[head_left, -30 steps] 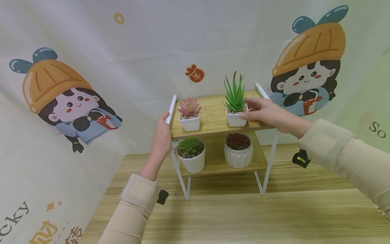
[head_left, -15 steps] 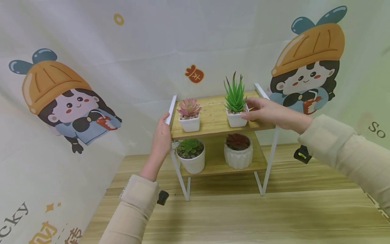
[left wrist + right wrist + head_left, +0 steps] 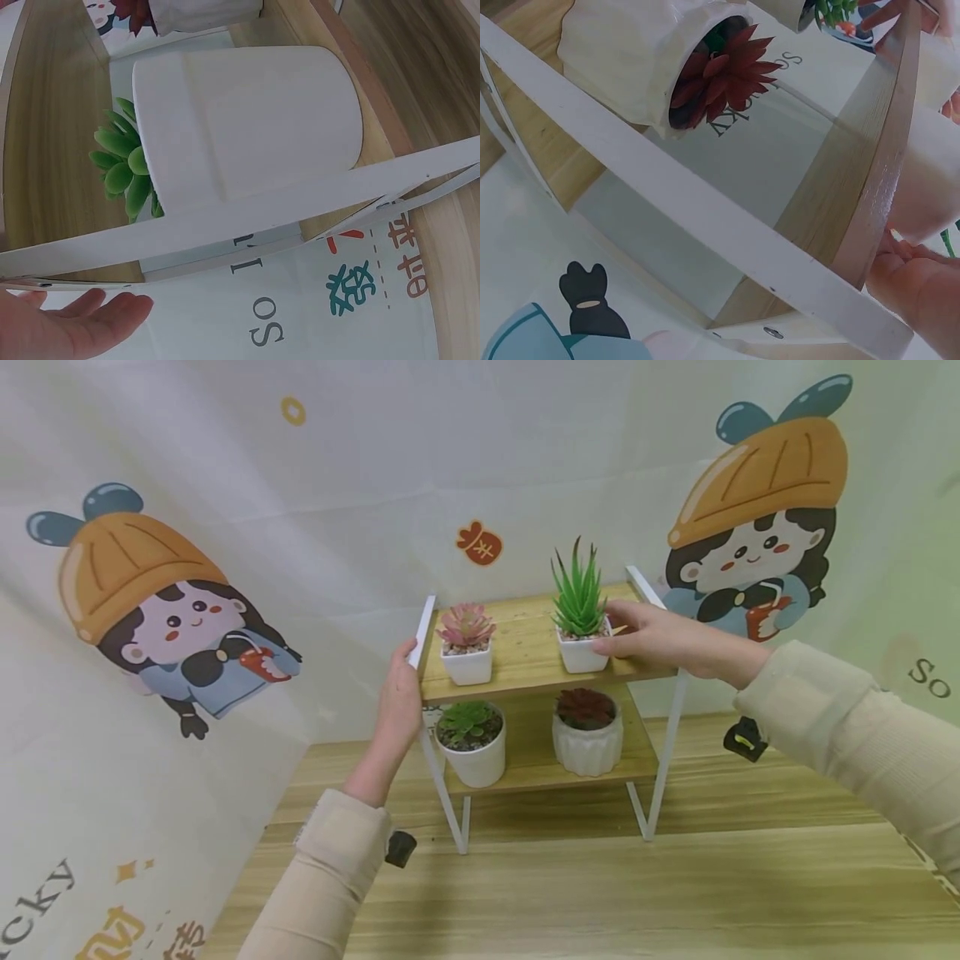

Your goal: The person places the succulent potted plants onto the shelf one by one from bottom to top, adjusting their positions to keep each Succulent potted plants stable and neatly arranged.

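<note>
My right hand pinches the right rim of a small square white pot holding a spiky green aloe-like plant, at the right of the top board. My left hand lies along the left side of the two-tier shelf, against its white metal frame; the left wrist view shows its relaxed fingers beside the frame. A pink succulent in a square white pot stands at the left of the top tier. In the right wrist view, the board's edge partly hides the aloe's pot.
On the lower tier stand a green succulent in a round white pot and a dark red succulent in a ribbed white pot. The shelf stands on a wood-grain surface, with a printed cloth behind it and to the sides.
The right hand has shifted very slightly to the right with the aloe's pot. The left hand and the other plants have stayed in place.
</note>
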A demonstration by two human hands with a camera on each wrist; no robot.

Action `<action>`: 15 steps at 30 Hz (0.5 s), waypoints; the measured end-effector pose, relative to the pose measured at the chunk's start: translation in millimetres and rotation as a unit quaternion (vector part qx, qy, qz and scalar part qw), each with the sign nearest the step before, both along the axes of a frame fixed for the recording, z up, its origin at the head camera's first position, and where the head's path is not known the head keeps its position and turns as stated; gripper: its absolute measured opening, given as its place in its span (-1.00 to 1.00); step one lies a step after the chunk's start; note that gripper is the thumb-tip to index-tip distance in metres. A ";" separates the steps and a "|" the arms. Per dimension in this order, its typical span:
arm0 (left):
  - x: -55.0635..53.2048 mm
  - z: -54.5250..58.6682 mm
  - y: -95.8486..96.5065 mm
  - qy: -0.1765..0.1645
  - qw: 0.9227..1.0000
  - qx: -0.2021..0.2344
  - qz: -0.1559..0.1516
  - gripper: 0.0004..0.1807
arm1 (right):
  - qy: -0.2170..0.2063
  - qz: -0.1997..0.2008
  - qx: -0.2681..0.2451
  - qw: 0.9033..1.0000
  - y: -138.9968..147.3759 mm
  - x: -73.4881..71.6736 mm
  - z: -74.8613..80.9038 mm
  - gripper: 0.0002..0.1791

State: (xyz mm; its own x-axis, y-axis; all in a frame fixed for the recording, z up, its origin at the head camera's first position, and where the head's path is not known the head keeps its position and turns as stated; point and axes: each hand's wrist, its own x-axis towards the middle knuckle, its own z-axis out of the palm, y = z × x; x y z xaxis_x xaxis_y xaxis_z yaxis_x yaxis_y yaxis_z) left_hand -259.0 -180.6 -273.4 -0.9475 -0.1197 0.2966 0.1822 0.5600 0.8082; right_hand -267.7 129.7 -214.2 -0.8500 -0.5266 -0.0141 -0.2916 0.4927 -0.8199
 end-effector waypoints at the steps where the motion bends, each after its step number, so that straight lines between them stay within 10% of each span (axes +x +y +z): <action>1: 0.1 -0.8 0.2 0.003 1.000 0.004 0.001 -0.42 | -0.004 -0.004 -0.001 1.000 0.5 0.0 -0.1 -0.21; 15: 14.0 -29.9 -13.3 0.102 0.994 0.024 -0.019 -0.40 | 0.085 -0.099 -0.139 0.982 22.1 31.4 0.7 -0.24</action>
